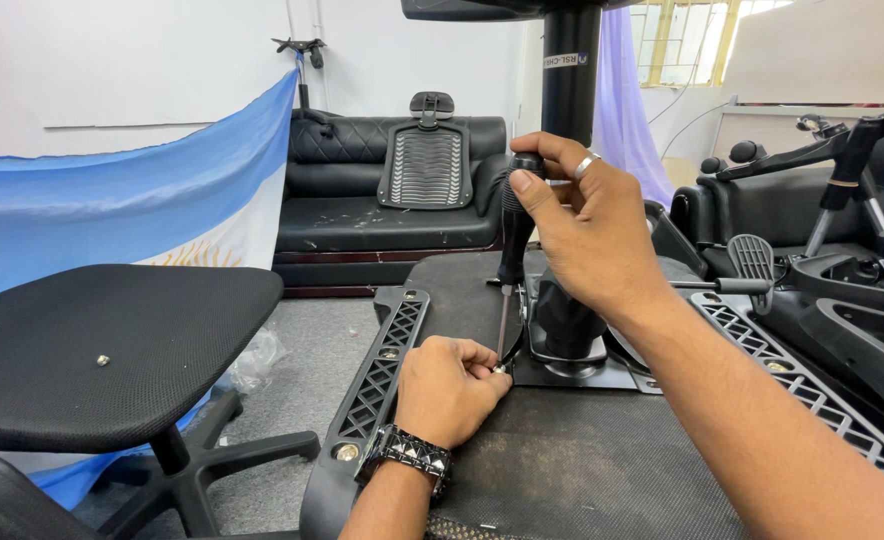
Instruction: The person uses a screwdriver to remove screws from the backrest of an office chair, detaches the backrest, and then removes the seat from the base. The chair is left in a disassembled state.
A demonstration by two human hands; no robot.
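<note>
Your screwdriver [510, 262] stands almost upright, tip down, its long axis leaning slightly so the handle sits up and to the right. It has a black ribbed handle and a thin metal shaft. Your right hand [587, 225] grips the handle; your left hand [449, 388] pinches the tip against the metal plate [572, 375] on the upturned chair seat [552, 460].

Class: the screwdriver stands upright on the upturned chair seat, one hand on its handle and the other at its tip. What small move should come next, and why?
Probably a turn of the handle. The right hand grips the screwdriver upright at its top, while the left hand pinches the tip against the metal plate, seemingly steadying it on a screw hidden under the fingers.
</note>
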